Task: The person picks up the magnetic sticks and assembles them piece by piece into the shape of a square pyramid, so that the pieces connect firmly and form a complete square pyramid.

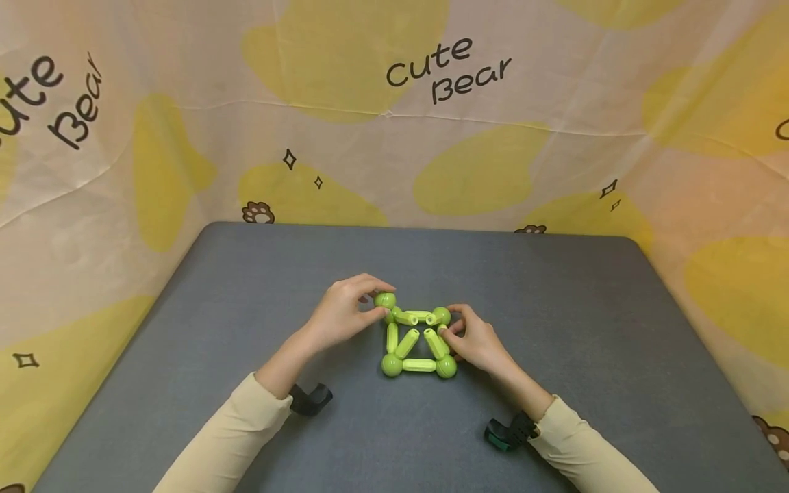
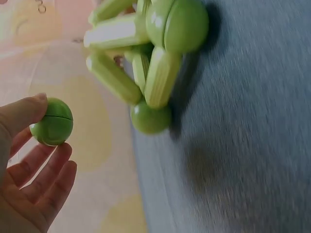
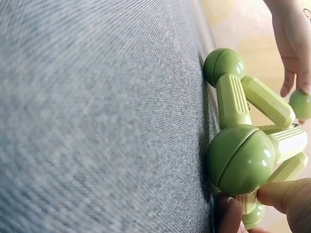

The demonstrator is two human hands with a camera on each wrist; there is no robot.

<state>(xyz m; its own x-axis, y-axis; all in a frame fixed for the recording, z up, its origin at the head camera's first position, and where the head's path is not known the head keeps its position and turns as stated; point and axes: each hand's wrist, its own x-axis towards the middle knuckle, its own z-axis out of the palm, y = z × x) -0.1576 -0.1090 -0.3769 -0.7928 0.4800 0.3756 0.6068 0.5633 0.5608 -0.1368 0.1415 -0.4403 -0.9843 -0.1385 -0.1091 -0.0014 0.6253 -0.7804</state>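
My left hand [image 1: 342, 311] pinches a loose green ball [image 2: 53, 124] between thumb and fingers, held above the far left corner of a green ball-and-rod frame [image 1: 419, 365]. The frame is a square lying on the table, with a ball at each corner and light green rods between them. From the corners, several free rods [image 1: 407, 342] slant up and inward, their tips apart. At the right side, my right hand [image 1: 477, 339] grips a side rod behind the near right ball [image 3: 240, 159], thumb and fingers on either side.
A grey table [image 1: 259, 274] lies under the frame. Cloth walls [image 1: 345, 75] with yellow patches and lettering stand behind it and on both sides. Black wrist devices [image 1: 311, 399] sit at both sleeves.
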